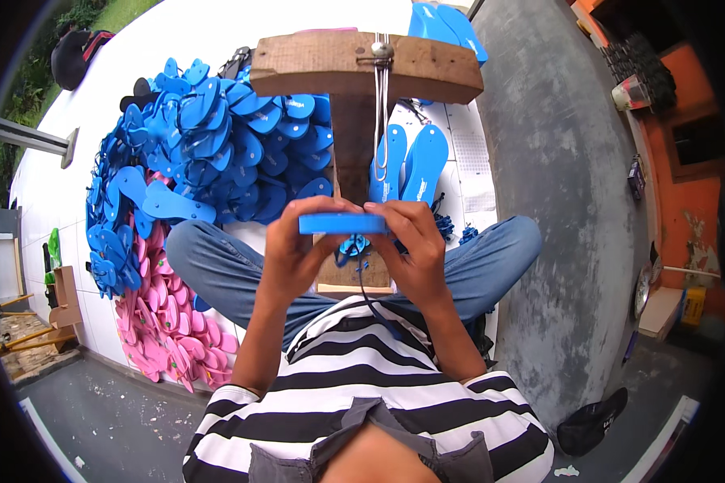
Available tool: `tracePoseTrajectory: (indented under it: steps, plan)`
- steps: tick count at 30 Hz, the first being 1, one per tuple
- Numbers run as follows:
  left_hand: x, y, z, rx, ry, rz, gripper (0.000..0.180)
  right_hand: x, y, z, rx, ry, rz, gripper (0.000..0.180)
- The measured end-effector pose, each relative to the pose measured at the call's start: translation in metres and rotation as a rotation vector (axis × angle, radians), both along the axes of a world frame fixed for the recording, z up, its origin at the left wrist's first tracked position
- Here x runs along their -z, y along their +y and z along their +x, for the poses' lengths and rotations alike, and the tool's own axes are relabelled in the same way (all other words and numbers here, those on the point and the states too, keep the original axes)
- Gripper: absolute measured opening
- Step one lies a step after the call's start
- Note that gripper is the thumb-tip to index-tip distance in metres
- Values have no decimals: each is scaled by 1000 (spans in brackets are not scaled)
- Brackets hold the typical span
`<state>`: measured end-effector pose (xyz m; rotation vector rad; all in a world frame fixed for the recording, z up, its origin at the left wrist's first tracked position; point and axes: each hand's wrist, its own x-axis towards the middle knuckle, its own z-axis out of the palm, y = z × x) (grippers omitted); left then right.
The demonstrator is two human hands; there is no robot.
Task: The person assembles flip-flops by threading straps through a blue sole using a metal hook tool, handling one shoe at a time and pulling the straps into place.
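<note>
A blue flip-flop sole (338, 224) is held up edge-on in front of my chest. My left hand (288, 248) closes on its left end, thumb below and fingers above. At the right end my right hand (416, 245) pinches it, fingertips along the upper edge. Beneath the sole hangs a dark blue strap (362, 278), partly hidden by the hands. Just beyond my hands stands a T-shaped wooden block (298, 68) with a long bent wire hook (381, 137) hanging from its crossbar. Two blue soles (425, 165) lie to the right of its post.
A large heap of blue flip-flops (217, 137) spreads to the left, with pink flip-flops (173, 314) nearer me. More blue soles (447, 28) lie past the crossbar. My crossed legs (491, 253) flank the block. A grey concrete strip (556, 201) runs along the right.
</note>
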<state>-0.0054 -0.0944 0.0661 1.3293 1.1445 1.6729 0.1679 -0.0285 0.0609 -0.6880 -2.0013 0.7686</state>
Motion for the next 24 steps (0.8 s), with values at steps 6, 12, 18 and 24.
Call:
tracePoseTrajectory:
  steps: [6,12,18,24]
  plan:
    - [-21,29,1,46,256,410,49,-27,6,1,89,124,87,43]
    - [-30,51,-1,33,202,518,52,-33,18,-8,112,296,102,29]
    - [-44,59,2,-43,164,485,51,-47,24,-11,133,310,135,28]
    - [-70,60,10,-208,243,125,55,-53,26,-21,289,240,79,24]
